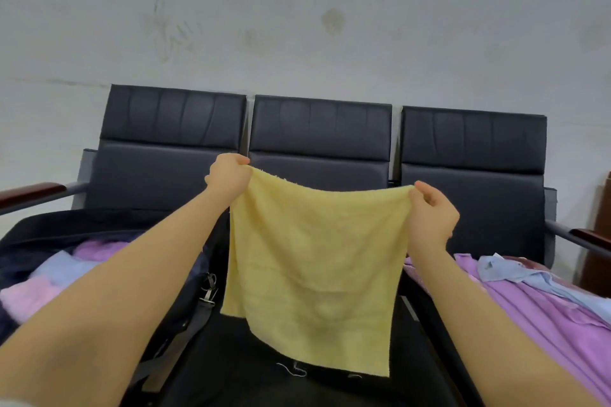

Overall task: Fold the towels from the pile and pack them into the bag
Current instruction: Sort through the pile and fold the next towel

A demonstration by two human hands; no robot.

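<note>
A yellow towel [314,261] hangs spread out in the air over the middle seat. My left hand [228,175] pinches its upper left corner and my right hand [433,211] pinches its upper right corner. Its lower edge hangs just above the black seat [238,350]. An open dark bag [29,231] lies on the left seat, with folded purple, light blue and pink towels [62,271] inside. On the right seat lies the pile [542,304] of purple and light blue towels.
A row of three black padded chairs [319,132] stands against a grey wall. Wood-topped armrests [31,192] stick out at both ends. A bag strap with metal clips [208,287] hangs between the left and middle seats. A brown wooden piece stands at the far right.
</note>
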